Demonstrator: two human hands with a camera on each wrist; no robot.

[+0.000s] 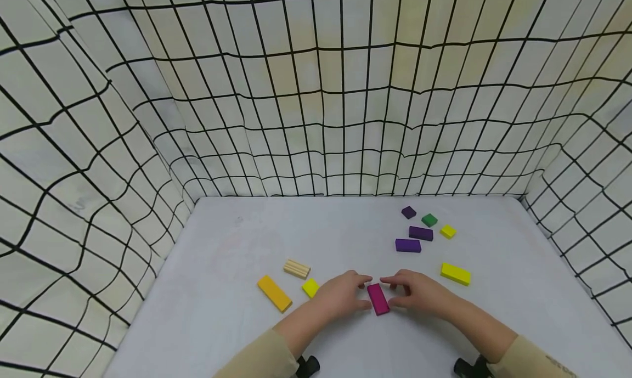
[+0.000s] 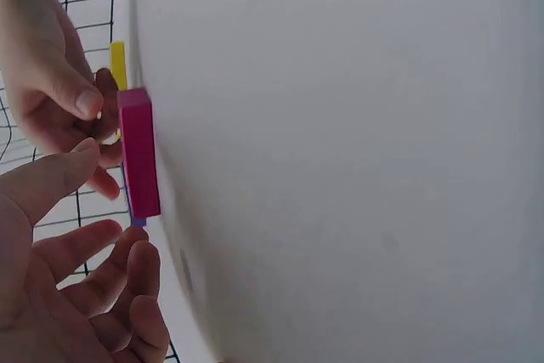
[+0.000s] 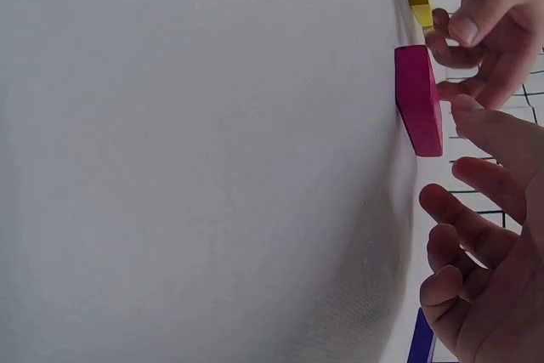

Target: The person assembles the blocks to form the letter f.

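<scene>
A magenta rectangular block (image 1: 378, 299) lies flat on the white table between the two hands. My left hand (image 1: 340, 295) is at its left side, thumb and fingers spread apart, with a gap to the block in the head view. From the other side my right hand (image 1: 419, 293) reaches in, its fingers loosely bent and nothing in its grasp. The left wrist view shows the block (image 2: 140, 155) just beyond the left fingertips. Seen from the right wrist, the block (image 3: 418, 101) sits near the right thumb. A small yellow block (image 1: 310, 288) lies right beside the left hand.
Left of the hands lie an orange block (image 1: 274, 293) and a ridged wooden block (image 1: 297, 268). Toward the back right are purple blocks (image 1: 421, 233), a green block (image 1: 429, 220) and a small yellow one (image 1: 448, 231). A long yellow block (image 1: 456, 274) lies nearer. Black netting (image 1: 340, 92) surrounds the table.
</scene>
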